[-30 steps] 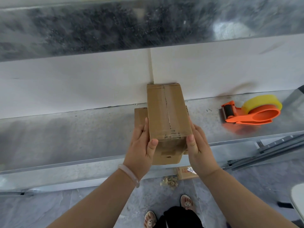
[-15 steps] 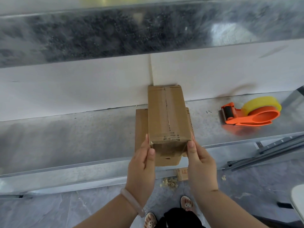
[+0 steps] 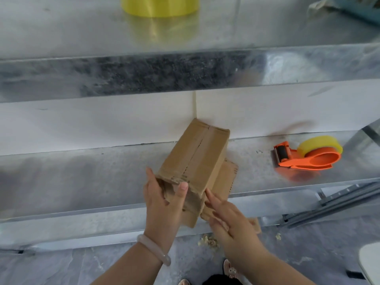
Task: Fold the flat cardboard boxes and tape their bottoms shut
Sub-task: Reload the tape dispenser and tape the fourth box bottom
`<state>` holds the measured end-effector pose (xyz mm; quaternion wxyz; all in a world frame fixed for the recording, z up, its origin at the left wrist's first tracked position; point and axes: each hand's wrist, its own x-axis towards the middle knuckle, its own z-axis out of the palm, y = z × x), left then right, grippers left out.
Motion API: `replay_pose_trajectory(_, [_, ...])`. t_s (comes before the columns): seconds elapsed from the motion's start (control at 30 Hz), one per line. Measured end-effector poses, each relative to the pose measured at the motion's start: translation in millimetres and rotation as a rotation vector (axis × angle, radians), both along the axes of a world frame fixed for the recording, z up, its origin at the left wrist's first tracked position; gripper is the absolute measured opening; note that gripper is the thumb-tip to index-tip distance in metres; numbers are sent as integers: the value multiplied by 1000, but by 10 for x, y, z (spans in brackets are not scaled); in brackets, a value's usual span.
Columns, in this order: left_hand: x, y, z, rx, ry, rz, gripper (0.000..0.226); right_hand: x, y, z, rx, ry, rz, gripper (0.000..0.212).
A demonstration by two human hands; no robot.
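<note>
Two hands work one folded box, which lies askew over a flat cardboard piece on the desk: the left hand grips its near end, thumb on top, while the right hand has straight fingers touching the lower right edge. The box's near end is partly hidden by the left hand, the flat piece is mostly covered, and a yellow roll is cut off at the top. Half a second ago the box sat straight with the right hand holding its side.
</note>
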<state>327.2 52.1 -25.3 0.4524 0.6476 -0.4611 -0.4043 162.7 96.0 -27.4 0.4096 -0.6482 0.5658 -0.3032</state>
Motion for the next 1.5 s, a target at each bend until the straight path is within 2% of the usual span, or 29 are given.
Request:
replay_pose_trajectory(0.07, [33,-2,21,-16,-18,19,113,-8,-52,64,2,57,98,61])
replay_pose_trajectory(0.13, [84,9,12,-19,-65,33,109,-59,-161,161,-2,72,71,56])
replay_pose_trajectory(0.27, [213,-37,-45,29,-83,17,115,-304,-793,324,-50,-32,-278,49])
replay_pose_trajectory(0.33, [245,-63,-34,68,-96,-9,121,-417,-1183,441,52,-20,-310,56])
replay_pose_trajectory(0.4, [238,-54,1,97,-106,-8,120,-486,-1437,519,170,19,-190,60])
replay_pose_trajectory(0.5, [191,-27,83,98,-117,20,98,-489,-1474,587,154,109,-26,50])
replay_pose_trajectory(0.6, [246,-45,267,45,-1,1,84,-509,-1342,641,104,70,-46,41])
replay_pose_trajectory(0.67, [357,-110,312,9,-4,-16,79,-576,-1218,624,70,42,-65,37])
replay_pose_trajectory(0.73, [472,-182,331,11,-105,44,69,-628,-1079,550,45,29,-96,35])
replay_pose_trajectory(0.77, [517,-204,325,17,-201,95,56,-654,-1015,494,58,11,-98,38])
replay_pose_trajectory(0.83, [536,-196,341,21,-414,199,16,-704,-920,383,106,-42,-64,50])
replay_pose_trajectory(0.87, [514,-162,365,25,-452,230,6,-720,-912,350,134,-66,-39,58])
replay_pose_trajectory(0.97, [446,-10,310,19,-421,240,27,-738,-1052,292,154,9,16,88])
replay_pose_trajectory(1.07, [368,137,254,-42,-399,189,23,-702,-1233,330,136,81,130,105])
replay_pose_trajectory(1.13, [333,194,206,-37,-348,162,46,-707,-1350,348,138,122,207,104])
replay_pose_trajectory(1.17, [326,200,177,-33,-334,185,50,-708,-1395,348,132,151,215,101])
replay_pose_trajectory(1.3, [262,88,216,-77,-326,319,47,-682,-1469,373,76,168,213,84])
replay_pose_trajectory(1.4, [187,-54,253,-69,-169,489,45,-661,-1411,393,56,147,283,52])
replay_pose_trajectory(1.43, [156,-77,238,-34,-120,507,40,-645,-1377,372,55,161,274,52])
replay_pose_trajectory(1.5, [35,-50,213,16,-37,435,34,-638,-1310,259,43,187,214,69])
